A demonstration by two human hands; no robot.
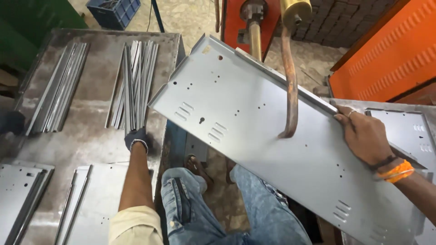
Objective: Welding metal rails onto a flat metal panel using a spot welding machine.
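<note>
The right hand [363,136] presses flat on the upper long edge of the large grey sheet-metal panel [272,154], fingers curled over a narrow strip [290,86] laid along that edge, apparently to keep the two aligned under the curved copper arm [289,86] of the orange machine [236,18]. The panel slants across the gap between two workbenches, its far corner jutting over the right edge of the left steel table [86,136]. The left hand [136,138], in a dark glove, closes on the near end of a bundle of thin metal strips [136,86] lying toward that table's right edge; whether it has them pinched or merely rests there I cannot tell. More strips [56,95] lie near the table's left edge, flat panels [91,199] at its near edge.

The machine's upper part is cut off; the panel's lower corner runs out of frame.
</note>
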